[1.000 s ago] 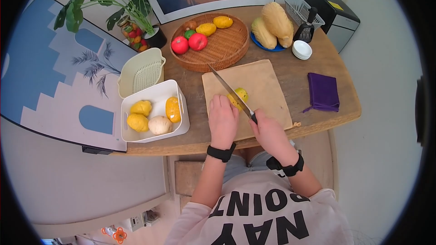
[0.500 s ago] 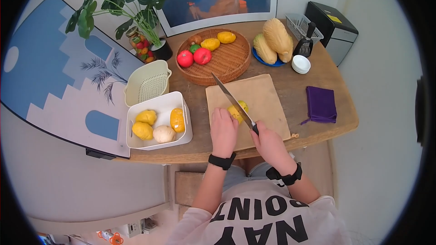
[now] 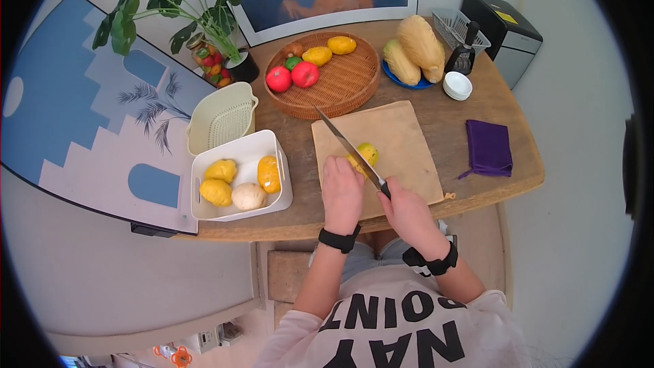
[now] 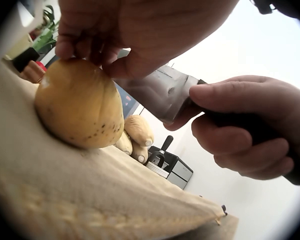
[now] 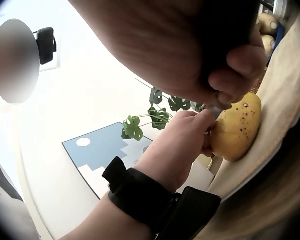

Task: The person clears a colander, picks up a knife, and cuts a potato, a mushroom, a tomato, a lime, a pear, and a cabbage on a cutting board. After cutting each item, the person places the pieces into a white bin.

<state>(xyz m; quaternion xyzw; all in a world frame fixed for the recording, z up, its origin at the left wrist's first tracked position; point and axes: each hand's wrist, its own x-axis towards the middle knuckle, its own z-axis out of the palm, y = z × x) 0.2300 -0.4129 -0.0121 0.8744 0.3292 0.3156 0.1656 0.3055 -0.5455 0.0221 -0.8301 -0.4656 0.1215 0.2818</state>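
A yellow mango (image 3: 368, 154) with dark specks lies on the tan board (image 3: 402, 129) in front of the person. My left hand (image 3: 343, 194) grips it from the left, fingertips bent over its top in the left wrist view. In my right hand (image 3: 411, 221) is a large kitchen knife (image 3: 338, 135), the fist wrapped round its black handle. Its long blade slants to the far left over the mango in the head view. The left wrist view shows the broad blade (image 4: 162, 95) beside the mango (image 4: 80, 105), partly hidden behind the left fingers.
At left stand a white bin (image 3: 285, 187) with yellow fruit and a pale round one, and a green basket (image 3: 225, 119). Behind the board is a wicker tray (image 3: 347, 85) with produce. A purple cloth (image 3: 489, 148), white bowls (image 3: 457, 84) and squashes (image 3: 421, 48) are at right.
The head view shifts slightly. Both hands keep their hold on the mango and knife, and the blade stays slanted over the fruit.
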